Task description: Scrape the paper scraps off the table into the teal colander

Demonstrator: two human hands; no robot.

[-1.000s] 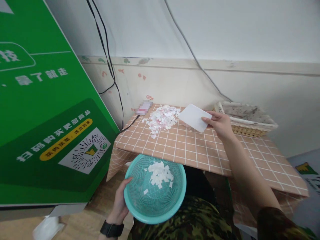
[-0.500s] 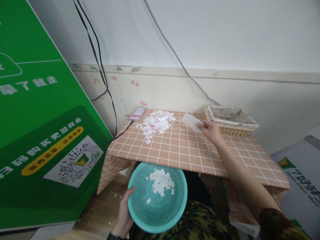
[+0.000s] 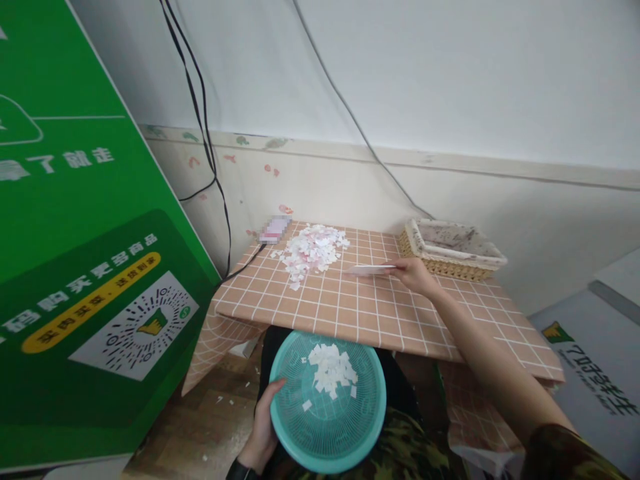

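My left hand (image 3: 265,421) grips the left rim of a round turquoise plastic basket (image 3: 327,460) held at my lap. Small white paper pieces (image 3: 333,370) lie inside it, mostly in one heap. Over the table, my right hand (image 3: 414,275) pinches a flat white card (image 3: 370,270), seen nearly edge-on and pointing left. To the card's left, a pile of torn paper scraps (image 3: 315,250), white and pinkish, rests on the checked tablecloth (image 3: 340,313).
A lined wicker basket (image 3: 453,250) stands at the table's back right. A blurred-out flat object (image 3: 275,229) lies at the back left by a black cable (image 3: 245,260). The green sign (image 3: 100,267) rises on the left. Paper bits are on the floor (image 3: 200,427).
My right hand has lowered a little and tilted the card from showing its face to nearly edge-on. The turquoise basket and my left hand appear slightly further right as the view shifts.
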